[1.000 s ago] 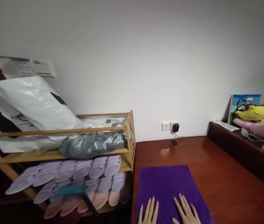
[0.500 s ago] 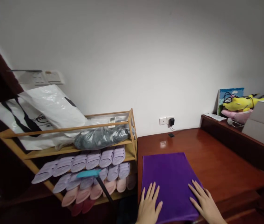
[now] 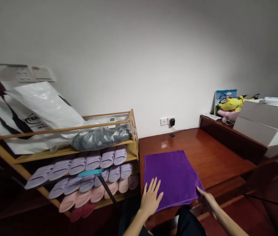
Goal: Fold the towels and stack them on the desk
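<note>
right hand (image 3: 208, 199) on the move: half a second ago it lies flat on the right side of the purple cloth (image 3: 170, 175), and now it's round at the near right corner, bent in, thumb side uppermost. looking through the head view, our only one, that hand is partly curled with its lower fingers hidden, so whether it truly has hold of the corner i cannot tell; it sits at the edge, probably because that's where fingers can get underneath. over to the left hand (image 3: 151, 198), palm down, fingers fanned wide, gripping nothing, resting on the near left part, and that light press probably keeps the fabric from sliding. the cloth itself lies spread on the reddish desk (image 3: 222, 150), its near edge along the front by the person's knees (image 3: 189, 221), likely for easy reach. white boxes (image 3: 259, 114) stand on the raised ledge at right, off the working surface, while slippers (image 3: 76, 164) line the rack (image 3: 30, 158) at left, side by side, presumably to save room.
</note>
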A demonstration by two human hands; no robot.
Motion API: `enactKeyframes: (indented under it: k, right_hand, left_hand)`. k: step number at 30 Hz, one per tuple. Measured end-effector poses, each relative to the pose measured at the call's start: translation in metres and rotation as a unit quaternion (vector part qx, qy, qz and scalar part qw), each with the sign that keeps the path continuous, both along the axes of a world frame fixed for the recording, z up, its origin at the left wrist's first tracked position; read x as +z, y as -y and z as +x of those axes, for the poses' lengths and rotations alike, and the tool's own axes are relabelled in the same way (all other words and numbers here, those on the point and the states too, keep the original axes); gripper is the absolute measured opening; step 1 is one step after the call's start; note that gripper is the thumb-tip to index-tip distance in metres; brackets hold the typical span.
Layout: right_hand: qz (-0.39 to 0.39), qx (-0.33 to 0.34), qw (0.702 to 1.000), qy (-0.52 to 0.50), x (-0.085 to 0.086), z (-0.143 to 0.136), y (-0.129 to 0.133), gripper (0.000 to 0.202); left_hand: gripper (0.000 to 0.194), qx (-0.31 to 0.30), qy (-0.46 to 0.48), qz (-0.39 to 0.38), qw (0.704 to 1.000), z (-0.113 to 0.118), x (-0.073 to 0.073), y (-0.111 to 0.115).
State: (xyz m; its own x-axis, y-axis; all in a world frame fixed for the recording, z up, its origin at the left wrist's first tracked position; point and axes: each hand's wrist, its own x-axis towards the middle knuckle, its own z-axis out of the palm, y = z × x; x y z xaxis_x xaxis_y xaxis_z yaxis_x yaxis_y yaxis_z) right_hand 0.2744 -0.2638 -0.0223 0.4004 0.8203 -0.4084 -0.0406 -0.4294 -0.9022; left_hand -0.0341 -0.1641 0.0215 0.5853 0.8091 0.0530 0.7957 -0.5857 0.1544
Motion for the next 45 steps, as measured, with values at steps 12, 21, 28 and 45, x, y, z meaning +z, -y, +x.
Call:
enactKeyframes:
  k: [12, 21, 28, 45]
  right_hand:
    - [0.123, 0.028, 0.991, 0.035, 0.020, -0.003, -0.020, 0.037]
    - [-0.018, 0.019, 0.999, -0.021, -0.007, -0.045, -0.009, 0.039]
    - [0.006, -0.058, 0.990, -0.130, 0.013, -0.046, -0.024, 0.038]
    - [0.005, -0.196, 0.981, -0.016, 0.031, 0.002, -0.016, 0.026]
  left_hand:
    - [0.054, -0.007, 0.000, 0.022, 1.000, -0.005, -0.009, -0.007]
    - [0.054, -0.005, -0.001, 0.028, 1.000, -0.003, -0.009, -0.008]
    - [0.054, 0.003, -0.003, 0.039, 0.999, 0.003, -0.012, -0.015]
    - [0.054, -0.003, -0.006, 0.065, 0.998, 0.000, -0.014, -0.017]
